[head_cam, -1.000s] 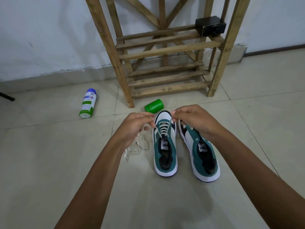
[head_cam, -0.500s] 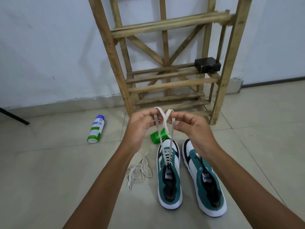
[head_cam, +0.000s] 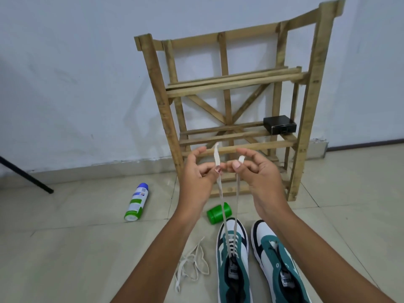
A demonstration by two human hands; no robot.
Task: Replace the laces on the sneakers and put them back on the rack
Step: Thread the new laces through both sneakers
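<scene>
Head view: my left hand (head_cam: 197,173) pinches 1 end of the white lace (head_cam: 220,189) between thumb and fingers, other fingers loosely curled. My right hand (head_cam: 256,171) pinches the other end the same way. Both ends are pulled up taut from the left sneaker (head_cam: 232,259), which stands on the floor touching or just beside the right sneaker (head_cam: 277,261). Right sneaker looks unlaced. A loose lace (head_cam: 192,266) lies on the tiles just left of the pair. The rack (head_cam: 231,119) stands behind, against the wall.

Step, my read: evening and tightening the lace on sneaker 1 of 2. Next: equalise the ends, tie off, then lace sneaker 2.
</scene>
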